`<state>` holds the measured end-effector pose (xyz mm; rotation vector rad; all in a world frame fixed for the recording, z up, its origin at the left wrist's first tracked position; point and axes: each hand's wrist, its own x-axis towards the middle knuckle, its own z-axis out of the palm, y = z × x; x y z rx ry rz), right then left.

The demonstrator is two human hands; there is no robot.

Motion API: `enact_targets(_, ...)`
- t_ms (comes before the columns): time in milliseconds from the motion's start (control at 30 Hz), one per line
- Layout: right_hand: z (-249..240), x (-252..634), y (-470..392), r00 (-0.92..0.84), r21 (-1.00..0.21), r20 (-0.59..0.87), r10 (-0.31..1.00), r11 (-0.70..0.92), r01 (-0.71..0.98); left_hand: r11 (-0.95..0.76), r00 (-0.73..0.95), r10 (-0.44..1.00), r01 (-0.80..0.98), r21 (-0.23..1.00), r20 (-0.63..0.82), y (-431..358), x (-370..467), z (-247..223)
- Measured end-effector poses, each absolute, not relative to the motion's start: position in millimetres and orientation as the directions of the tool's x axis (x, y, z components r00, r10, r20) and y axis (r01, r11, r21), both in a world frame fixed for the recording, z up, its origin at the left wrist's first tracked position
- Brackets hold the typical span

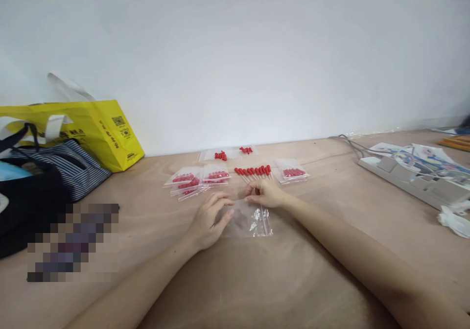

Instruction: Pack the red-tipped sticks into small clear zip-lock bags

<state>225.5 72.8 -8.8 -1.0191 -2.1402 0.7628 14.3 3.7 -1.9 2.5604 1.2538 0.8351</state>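
A clear plastic bag (238,223) lies flat on the table between my hands. My left hand (211,219) rests at the bag's left edge, thumb and fingers apart. My right hand (265,193) is over the bag's upper right, its fingers curled together; what they hold, if anything, is too small to tell. Just beyond it lies a row of red-tipped sticks (253,171). Filled bags with red tips (189,179) overlap at the left of the row, and another filled bag (293,171) lies at its right. Farther back are loose red-tipped pieces (221,156) on clear plastic.
A yellow bag (125,145) and a striped bag (79,165) stand at the left on the wooden table (330,192). A blurred-out item (73,243) lies in front of them. At the right are a white power strip (411,184), cables, papers and a crumpled tissue (454,221).
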Motion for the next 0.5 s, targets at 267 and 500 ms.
enact_targets(267,12.5,256.5,130.2,0.227,-0.394,0.106,0.968,-0.168,0.904,-0.652,0.685,0.729,0.693,0.308,0.002,7.5,6.4,2.5)
enact_targets(500,7.2,259.6,167.9,0.107,-0.412,0.059,0.993,-0.073,0.908,-0.604,0.606,0.792,0.760,0.240,0.075,13.3,-10.1,8.4)
